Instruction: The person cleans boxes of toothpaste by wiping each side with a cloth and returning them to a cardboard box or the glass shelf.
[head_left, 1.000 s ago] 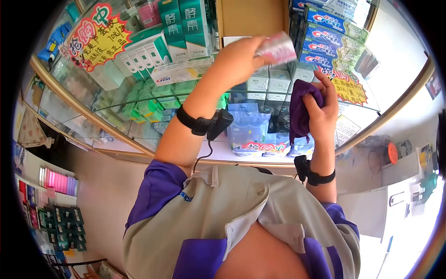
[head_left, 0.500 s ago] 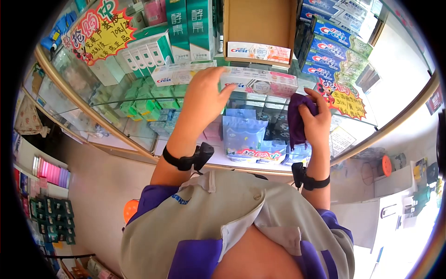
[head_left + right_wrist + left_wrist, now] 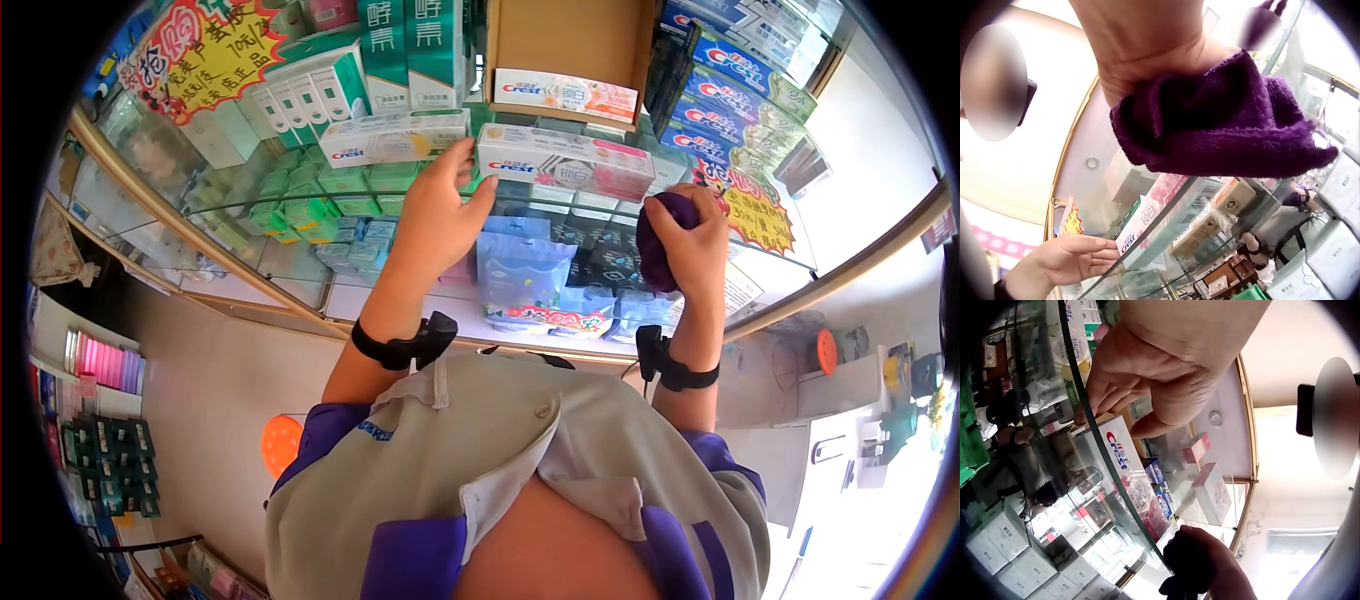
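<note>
The left hand (image 3: 445,208) is at the left end of a white Crest box (image 3: 565,160), which lies lengthwise on the glass shelf. Its fingers are loosely extended and hold nothing; whether a fingertip touches the box is unclear. In the left wrist view the thumb of the left hand (image 3: 1154,381) is beside the Crest box (image 3: 1124,465). Bunched in the right hand (image 3: 692,245) is a purple cloth (image 3: 655,250), near the box's right end. The right wrist view shows the cloth (image 3: 1222,137) hanging under the palm.
Another Crest box (image 3: 395,138) lies to the left. Behind is an open brown carton (image 3: 565,45) with a Crest box in front. Stacked blue Crest boxes (image 3: 725,95) stand right, green boxes (image 3: 430,50) left. Blue bags (image 3: 525,270) sit below the glass; a gold-edged frame (image 3: 840,270) borders the case.
The pink-and-white item held by the left hand a second ago has been let go; the Crest box now lies on the shelf. The right hand has shifted slightly, its cloth more tightly bunched.
</note>
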A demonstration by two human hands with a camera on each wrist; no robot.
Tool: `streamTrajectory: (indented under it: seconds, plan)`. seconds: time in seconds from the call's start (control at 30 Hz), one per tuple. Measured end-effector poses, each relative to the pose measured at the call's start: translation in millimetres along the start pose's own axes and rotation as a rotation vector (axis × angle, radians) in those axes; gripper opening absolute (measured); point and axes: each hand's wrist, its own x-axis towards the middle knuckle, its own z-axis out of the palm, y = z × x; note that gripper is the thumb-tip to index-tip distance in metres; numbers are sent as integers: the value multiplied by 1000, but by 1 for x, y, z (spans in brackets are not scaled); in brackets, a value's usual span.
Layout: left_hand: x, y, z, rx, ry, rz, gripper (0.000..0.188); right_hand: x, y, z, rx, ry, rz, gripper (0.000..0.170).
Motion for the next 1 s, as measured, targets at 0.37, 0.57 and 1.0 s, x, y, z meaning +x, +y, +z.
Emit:
streamTrajectory:
  seconds: [0.37,0.57,1.0]
  plan:
    - [9,19,18,-150,-1,-30,48,-3,-16,13,10,-83,-120,66]
    - [52,56,15,-120,107,177,52,56,-23,20,413,-18,-209,62]
    - [118,12,70,-233,333,37,60,129,3,84,512,69,-325,74]
